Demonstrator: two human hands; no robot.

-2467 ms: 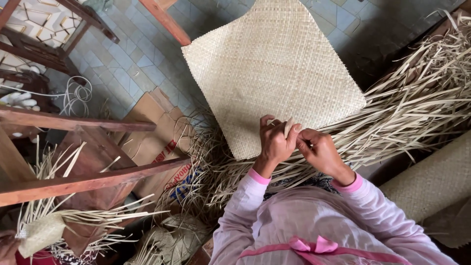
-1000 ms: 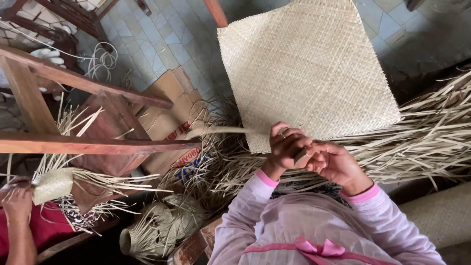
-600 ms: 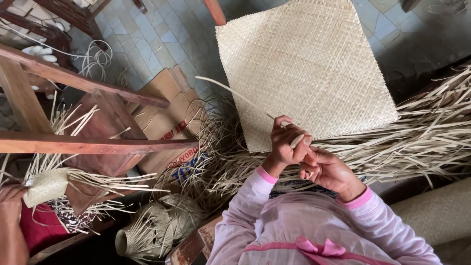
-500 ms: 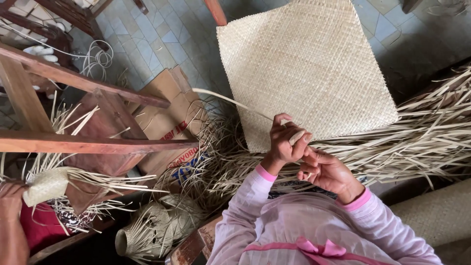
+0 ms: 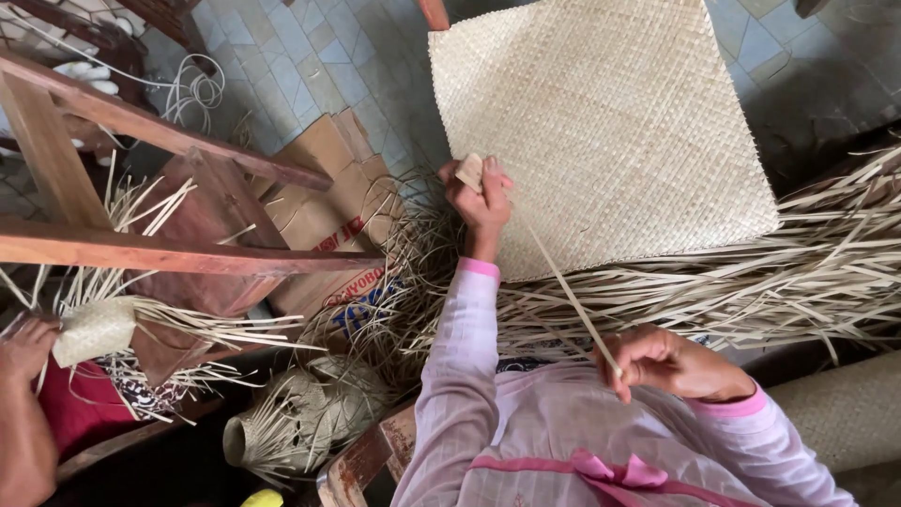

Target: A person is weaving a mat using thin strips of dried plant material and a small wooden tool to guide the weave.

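Two hands in pink sleeves work one long pale strip (image 5: 563, 282) of dried leaf, drawn taut between them. The left hand (image 5: 481, 197) is stretched forward over the near edge of the woven mat (image 5: 610, 122), its fingers shut tight around a small tan block (image 5: 469, 171) where the strip's far end meets it. The right hand (image 5: 668, 361) sits close to the person's chest, fingers curled and pinching the strip's near end. The mat lies flat on the tiled floor (image 5: 328, 56), with a thick fringe of loose unwoven strands (image 5: 807, 272) running off its lower edge to the right. Left of the mat, flattened cardboard (image 5: 328, 188) rests under a wooden frame (image 5: 188, 253). Near the bottom lies a small half-woven basket (image 5: 291, 422). At the far left another person's hand (image 5: 28, 343) holds a small woven piece (image 5: 94, 329) with loose strands sticking out.
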